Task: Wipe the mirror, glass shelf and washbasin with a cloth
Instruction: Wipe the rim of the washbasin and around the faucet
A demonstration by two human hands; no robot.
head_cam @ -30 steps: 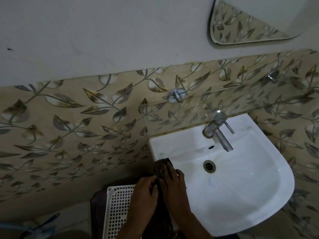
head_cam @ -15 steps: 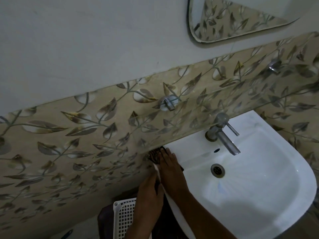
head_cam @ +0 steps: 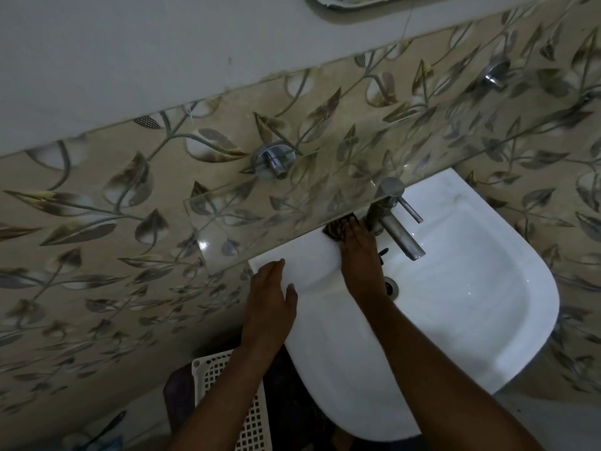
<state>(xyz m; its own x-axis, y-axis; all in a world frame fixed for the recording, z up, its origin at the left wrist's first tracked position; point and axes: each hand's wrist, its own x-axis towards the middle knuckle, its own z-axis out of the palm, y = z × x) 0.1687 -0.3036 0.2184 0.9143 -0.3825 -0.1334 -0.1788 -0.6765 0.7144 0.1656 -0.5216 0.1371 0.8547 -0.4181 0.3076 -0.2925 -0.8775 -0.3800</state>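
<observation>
A white washbasin (head_cam: 471, 307) fills the lower right, with a steel tap (head_cam: 395, 222) at its back. My right hand (head_cam: 359, 255) presses a dark patterned cloth (head_cam: 338, 227) flat on the basin's back ledge, just left of the tap and under the glass shelf (head_cam: 292, 203). My left hand (head_cam: 271, 299) rests flat on the basin's left rim, fingers together, holding nothing. Only the bottom edge of the mirror (head_cam: 351, 3) shows at the top.
A white lattice basket (head_cam: 227, 395) stands on the floor below the basin's left side. Two chrome brackets (head_cam: 274, 157) (head_cam: 496, 73) fix the shelf to the leaf-patterned tiled wall. The drain (head_cam: 392, 286) lies beside my right wrist.
My right hand has slid the cloth along the basin's back ledge from the left corner to beside the tap. My left hand has come up onto the left rim. The view has dropped lower.
</observation>
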